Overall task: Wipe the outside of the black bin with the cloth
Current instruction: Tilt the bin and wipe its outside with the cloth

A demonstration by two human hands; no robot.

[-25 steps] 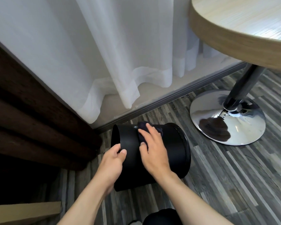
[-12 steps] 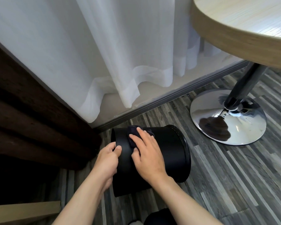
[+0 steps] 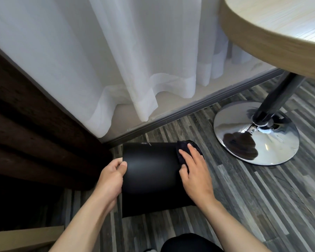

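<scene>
The black bin (image 3: 151,171) lies on its side on the grey plank floor, its smooth round wall facing up. My left hand (image 3: 110,179) grips the bin's left end, thumb on the wall and fingers curled over the edge. My right hand (image 3: 195,171) lies flat on the bin's right end and presses a dark cloth (image 3: 181,151) against the wall. Most of the cloth is hidden under my palm and fingers; only a bunched edge shows beyond my fingertips.
A round wooden table (image 3: 273,31) overhangs at the upper right, its dark pole on a chrome disc base (image 3: 256,133) right of the bin. White sheer curtains (image 3: 135,60) hang behind. Dark wooden furniture (image 3: 25,133) stands left. A tan board (image 3: 22,239) lies at lower left.
My right hand has slid the cloth from the bin's left part across to its right end. The bin has turned so its wall faces up. My left hand stays on the left end.
</scene>
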